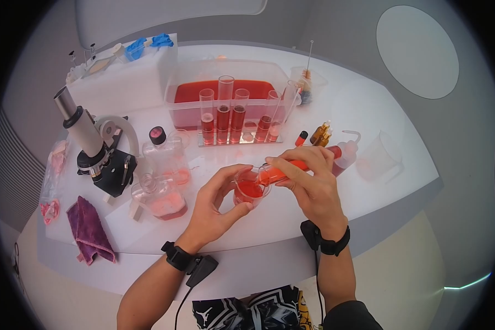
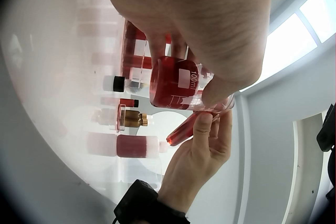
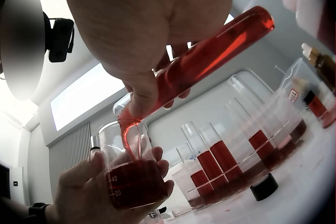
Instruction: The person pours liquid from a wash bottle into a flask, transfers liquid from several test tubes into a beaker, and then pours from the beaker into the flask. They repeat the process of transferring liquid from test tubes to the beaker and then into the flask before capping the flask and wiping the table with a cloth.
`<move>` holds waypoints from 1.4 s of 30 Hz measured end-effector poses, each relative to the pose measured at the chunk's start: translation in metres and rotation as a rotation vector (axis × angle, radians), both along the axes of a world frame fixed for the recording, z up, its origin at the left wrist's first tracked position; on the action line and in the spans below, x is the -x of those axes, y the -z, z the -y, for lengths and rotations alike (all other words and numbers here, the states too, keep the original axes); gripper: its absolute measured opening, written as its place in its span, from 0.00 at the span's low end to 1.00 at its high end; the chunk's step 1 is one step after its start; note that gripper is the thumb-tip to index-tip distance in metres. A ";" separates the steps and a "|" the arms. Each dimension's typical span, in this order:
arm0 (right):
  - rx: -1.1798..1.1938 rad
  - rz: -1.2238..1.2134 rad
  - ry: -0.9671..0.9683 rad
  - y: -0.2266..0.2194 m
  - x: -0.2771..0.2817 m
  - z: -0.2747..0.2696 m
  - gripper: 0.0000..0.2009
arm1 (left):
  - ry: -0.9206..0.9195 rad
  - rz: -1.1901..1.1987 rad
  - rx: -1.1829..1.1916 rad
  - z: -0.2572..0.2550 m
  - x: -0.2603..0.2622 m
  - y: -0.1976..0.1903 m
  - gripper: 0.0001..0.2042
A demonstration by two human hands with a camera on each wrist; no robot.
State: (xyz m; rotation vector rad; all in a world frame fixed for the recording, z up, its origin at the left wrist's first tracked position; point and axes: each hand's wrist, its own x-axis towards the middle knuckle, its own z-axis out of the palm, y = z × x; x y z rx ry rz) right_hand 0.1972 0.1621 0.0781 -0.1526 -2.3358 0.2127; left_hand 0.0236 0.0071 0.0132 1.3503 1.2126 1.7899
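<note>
My left hand (image 1: 217, 204) grips a small glass beaker (image 2: 176, 85) marked 100ml, thumb on the near side and fingers around the far side. Red liquid fills its lower part. Held above it in my right hand (image 1: 313, 184) is a wide test tube (image 3: 210, 56) of red liquid, tilted steeply with its mouth at the beaker's rim. A stream of red liquid (image 3: 130, 139) runs from the tube into the beaker in the right wrist view. Behind both hands, a clear rack (image 1: 239, 141) carries several test tubes (image 1: 223, 116), most partly filled with red.
A plastic tub (image 1: 182, 117) of red liquid stands behind the rack. To the left are clear bottles (image 1: 168, 151), a microscope (image 1: 96, 137) and a purple cloth (image 1: 91, 228). Amber dropper bottles (image 1: 320, 135), a wash bottle (image 1: 346, 155) and a clear beaker (image 1: 379, 159) stand right.
</note>
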 end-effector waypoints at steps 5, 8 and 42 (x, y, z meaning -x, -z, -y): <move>-0.017 0.001 -0.001 0.000 -0.001 -0.001 0.21 | -0.002 0.001 0.000 0.000 0.000 0.000 0.33; -0.004 0.005 -0.017 0.000 -0.001 -0.001 0.21 | 0.002 0.001 -0.003 0.000 0.000 0.000 0.33; 0.397 0.058 0.143 -0.084 0.127 -0.082 0.18 | -0.041 -0.020 -0.040 0.000 0.005 0.006 0.31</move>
